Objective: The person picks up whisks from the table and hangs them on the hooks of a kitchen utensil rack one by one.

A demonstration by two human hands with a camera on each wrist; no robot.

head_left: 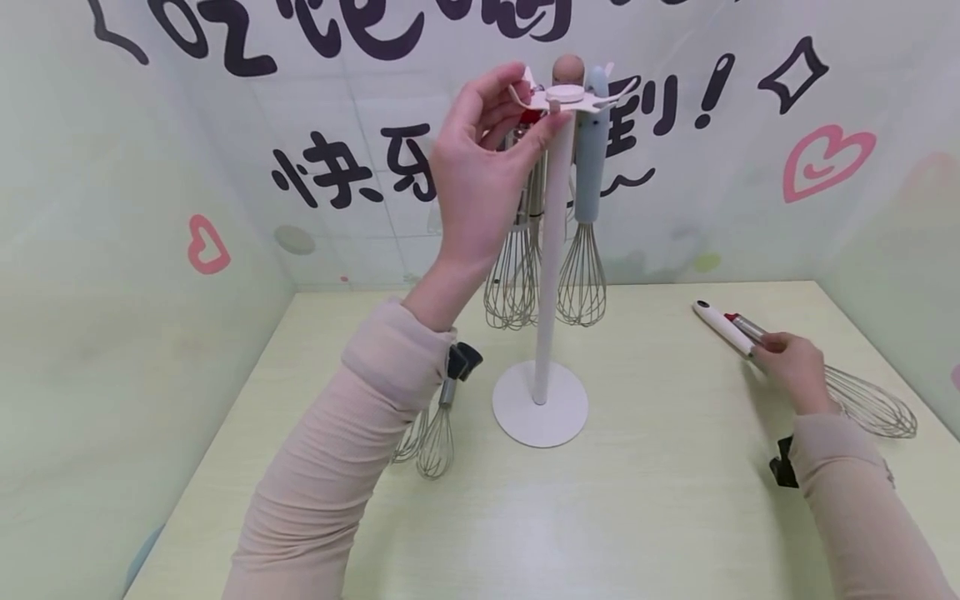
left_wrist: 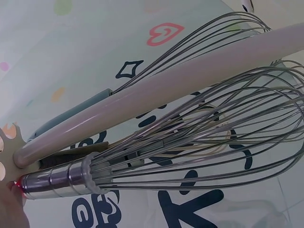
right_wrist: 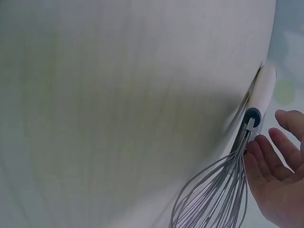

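Note:
At the top of a white stand [head_left: 553, 275], my left hand [head_left: 487, 158] grips the edge of the hooked rack [head_left: 566, 96], thumb under it and fingers curled around one hook. Just below these fingers hangs a whisk with a steel handle and red end [left_wrist: 61, 182]. A blue-handled whisk [head_left: 591, 167] hangs on the stand's other side, and a wooden-ended tool [head_left: 567, 68] behind. My right hand [head_left: 793, 371] is over a white-handled whisk [right_wrist: 262, 92] lying on the table, its fingertips at the neck and thumb apart from it.
Beside the white-handled whisk lies one with a red-tipped steel handle [head_left: 742, 323]. More small whisks [head_left: 437, 450] lie left of the stand's round base [head_left: 540, 425], partly behind my left sleeve. Printed walls [head_left: 360, 242] enclose the pale table [head_left: 637, 500] at back and sides.

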